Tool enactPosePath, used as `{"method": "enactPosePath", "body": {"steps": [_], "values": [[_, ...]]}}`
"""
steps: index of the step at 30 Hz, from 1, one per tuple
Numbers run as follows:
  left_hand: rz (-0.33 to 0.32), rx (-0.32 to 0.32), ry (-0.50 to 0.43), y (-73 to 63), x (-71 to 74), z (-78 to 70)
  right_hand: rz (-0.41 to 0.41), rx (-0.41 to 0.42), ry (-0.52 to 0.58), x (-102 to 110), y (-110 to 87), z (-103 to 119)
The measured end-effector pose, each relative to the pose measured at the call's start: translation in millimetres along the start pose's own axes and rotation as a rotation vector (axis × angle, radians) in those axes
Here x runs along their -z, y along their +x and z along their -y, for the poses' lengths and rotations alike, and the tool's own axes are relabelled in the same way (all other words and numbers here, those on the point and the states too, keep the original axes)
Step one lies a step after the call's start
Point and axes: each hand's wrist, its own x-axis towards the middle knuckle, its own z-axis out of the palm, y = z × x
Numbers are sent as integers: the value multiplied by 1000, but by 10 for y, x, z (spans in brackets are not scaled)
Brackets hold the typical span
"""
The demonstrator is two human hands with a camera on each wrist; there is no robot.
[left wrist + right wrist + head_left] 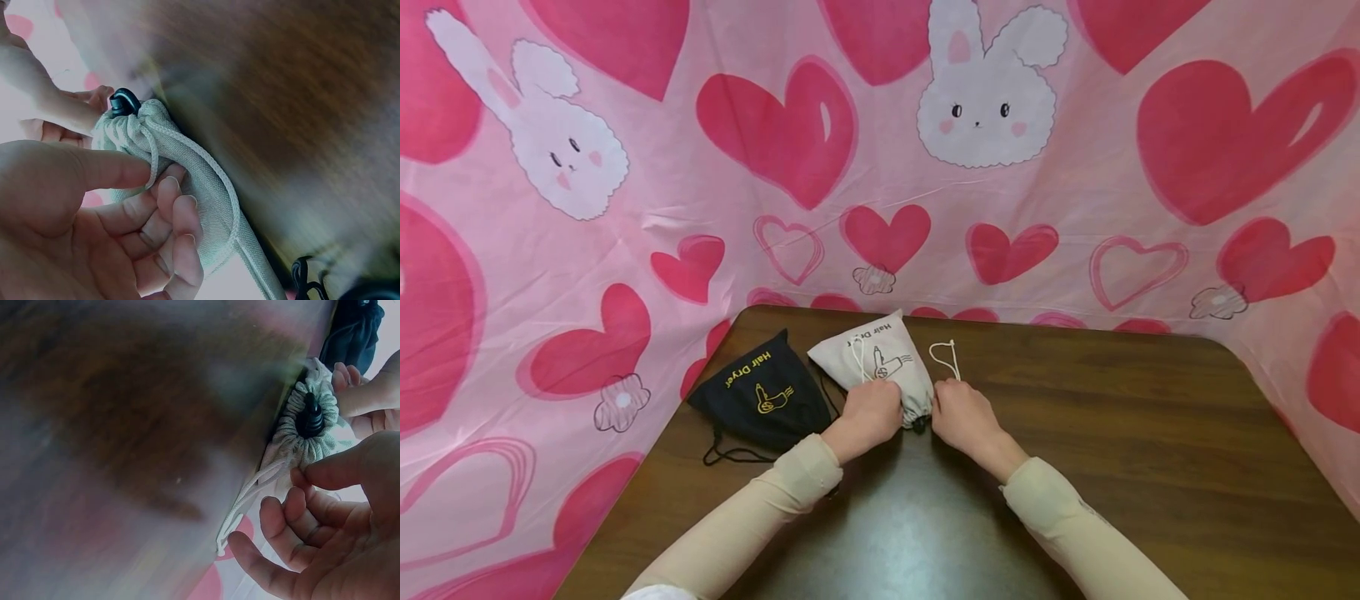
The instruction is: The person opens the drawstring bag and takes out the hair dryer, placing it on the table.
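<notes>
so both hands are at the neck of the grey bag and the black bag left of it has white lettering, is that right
Not quite: the head view shows yellow lettering, not white, on the black bag. The rest holds: the left hand and right hand are at the neck of the grey bag.

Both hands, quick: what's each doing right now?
Left hand: closed, pinching the left cord of the pale bag.
Right hand: closed, pinching the right cord of that bag.
</notes>
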Motion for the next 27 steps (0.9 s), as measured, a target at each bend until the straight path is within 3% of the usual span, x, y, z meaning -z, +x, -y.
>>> {"method": "enactPosePath", "body": {"steps": [12,27], "values": [[-23,-27,16,-14,-17,-69,-10,-9,-5,48,-88,-36],[-2,-46,8,-44,-23,-119,8,-44,41,76,-169,-58]]}}
